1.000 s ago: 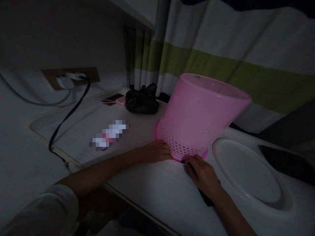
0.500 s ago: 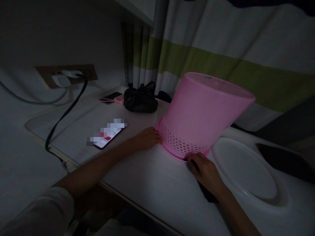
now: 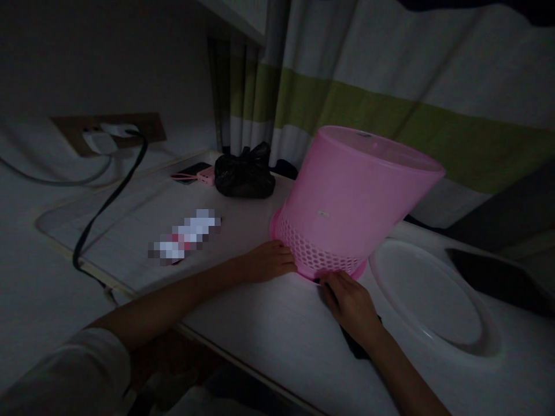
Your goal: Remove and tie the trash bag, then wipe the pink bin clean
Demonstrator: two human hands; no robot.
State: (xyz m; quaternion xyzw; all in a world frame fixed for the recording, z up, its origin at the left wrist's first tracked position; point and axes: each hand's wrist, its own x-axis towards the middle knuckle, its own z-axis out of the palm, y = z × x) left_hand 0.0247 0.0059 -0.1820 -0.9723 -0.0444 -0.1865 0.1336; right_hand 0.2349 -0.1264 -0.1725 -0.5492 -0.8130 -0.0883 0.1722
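A pink plastic bin [image 3: 351, 202] with a honeycomb band near its lower rim stands on the white table in front of me. My left hand [image 3: 275, 260] lies against the front left of that rim, its fingers stretched out and close together. At the front of the rim, my right hand [image 3: 347, 300] is closed in a pinch. A small black piece [image 3: 318, 281] shows at its fingertips, mostly hidden by them. Beneath the right wrist lies a flat black object [image 3: 356, 346], partly covered.
A white oval lid-like piece [image 3: 429, 297] lies to the right, with a dark flat item [image 3: 494, 277] beyond it. On the left are a lit phone [image 3: 184, 240], a pink power bank [image 3: 206, 175] and a tied black plastic bag [image 3: 245, 173]. A black cable [image 3: 108, 202] hangs from the wall socket.
My left hand has slid right and nearer along the rim, towards my right hand. My right hand keeps its pinch at the rim. The whole view has shifted slightly.
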